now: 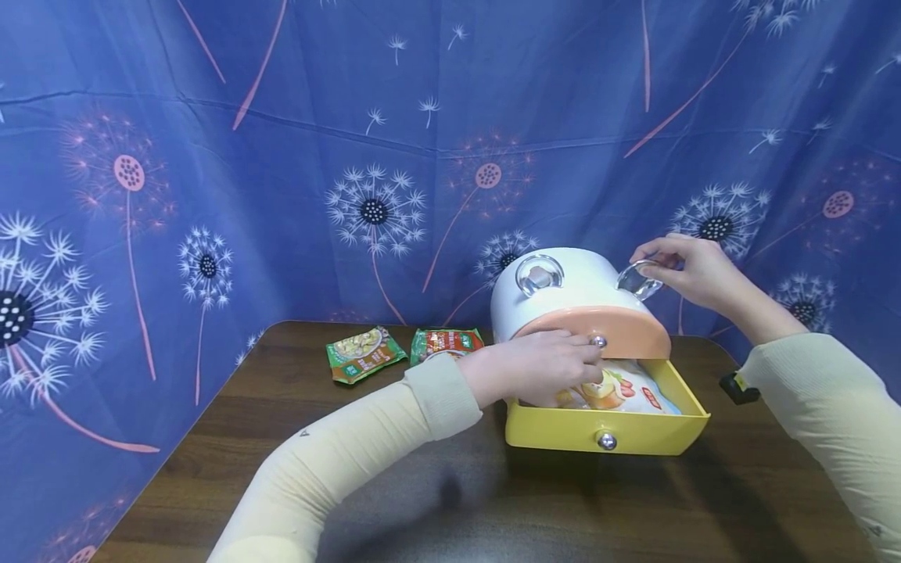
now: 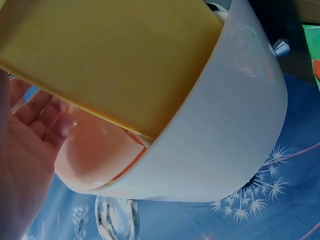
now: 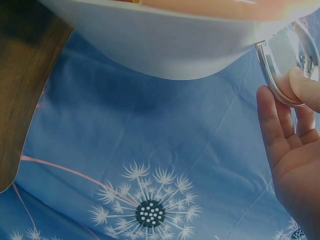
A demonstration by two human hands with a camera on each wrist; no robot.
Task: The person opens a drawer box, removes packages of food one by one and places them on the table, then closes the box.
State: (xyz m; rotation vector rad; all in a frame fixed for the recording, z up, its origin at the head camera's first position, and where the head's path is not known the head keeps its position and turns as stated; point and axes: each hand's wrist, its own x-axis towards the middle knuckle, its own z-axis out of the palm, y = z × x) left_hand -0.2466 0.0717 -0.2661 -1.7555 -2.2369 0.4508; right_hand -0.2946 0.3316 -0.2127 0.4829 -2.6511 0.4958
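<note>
A white storage box (image 1: 584, 280) with two round silver ears stands at the right of the table, tilted. Its orange upper drawer (image 1: 637, 332) is closed; the yellow lower drawer (image 1: 563, 432) is pulled out. In that drawer lies a white snack bag (image 1: 633, 392) printed with fruit. My left hand (image 1: 545, 367) reaches over the drawer's left side, with loosely bent fingers at the bag under the orange front. In the left wrist view, the yellow drawer (image 2: 110, 55) hides part of those fingers. My right hand (image 1: 693, 270) pinches the right ear (image 3: 287, 65) between thumb and fingers.
Two green and red food packets lie left of the box, one farther left (image 1: 362, 356) and one close beside it (image 1: 446, 341). A small black and yellow object (image 1: 739, 387) sits near the right edge. A blue dandelion-print curtain (image 1: 303, 195) hangs behind the wooden table (image 1: 394, 469).
</note>
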